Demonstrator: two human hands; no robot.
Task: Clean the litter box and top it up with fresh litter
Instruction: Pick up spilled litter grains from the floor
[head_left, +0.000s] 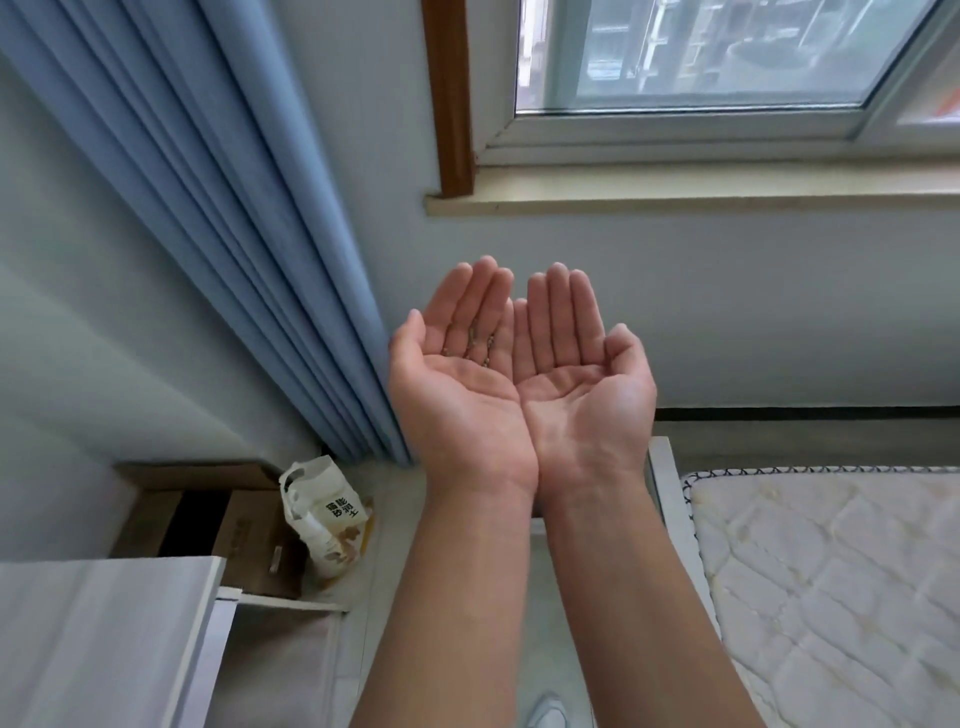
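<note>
My left hand (460, 374) and my right hand (579, 374) are raised side by side in front of the wall, palms up, fingers straight, little-finger edges touching. Both palms hold nothing. A white litter bag (324, 514) with dark print and yellow-brown pictures stands on the floor at the lower left, beside a cardboard box. No litter box is in view.
An open brown cardboard box (223, 525) sits in the corner under the blue curtain (234, 218). A white cabinet (104, 639) fills the lower left. A bare quilted mattress (831, 587) lies at the right below the window sill (675, 200). A narrow strip of floor runs between them.
</note>
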